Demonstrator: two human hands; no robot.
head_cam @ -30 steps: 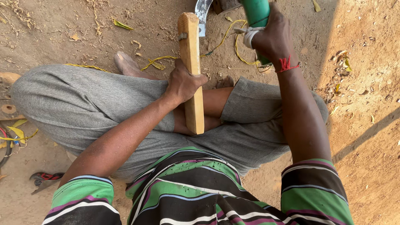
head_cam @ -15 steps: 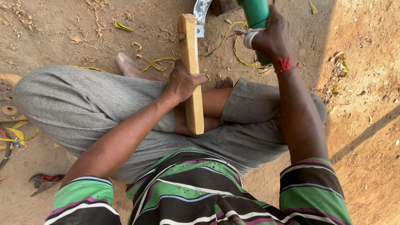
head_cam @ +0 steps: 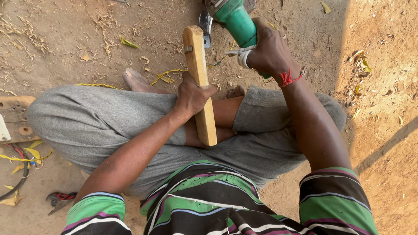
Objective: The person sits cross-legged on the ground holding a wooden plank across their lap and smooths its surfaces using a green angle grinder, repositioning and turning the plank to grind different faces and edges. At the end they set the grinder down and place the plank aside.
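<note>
Two hands are busy over the crossed legs of a person seated on dusty ground, and the pale, flat wooden handle (head_cam: 201,85) serves as the landmark. Far to its left, at the frame edge, lie yellow plastic strips (head_cam: 19,159) and a dark cable (head_cam: 17,185), with red-handled pliers (head_cam: 58,199) lower down on the dirt. Nearer, the left hand (head_cam: 191,95) has its fingers wrapped tight around the middle of the handle, holding it upright-tilted, its lower end resting against the bare shin and its top pointing away from the body. A metal blade (head_cam: 204,24) shows just right of the handle's top; how it is fixed there is hard to tell. To the right of the handle, the right hand (head_cam: 267,52), a red thread at its wrist, is clamped around the green cylindrical body of a power grinder (head_cam: 237,21), whose head lies beside the blade, partly cut off by the frame. The step in hand looks like grinding the blade's edge. Judging from this, the next move calls for a steady brace on the handle and a light, controlled pass of the grinder.
</note>
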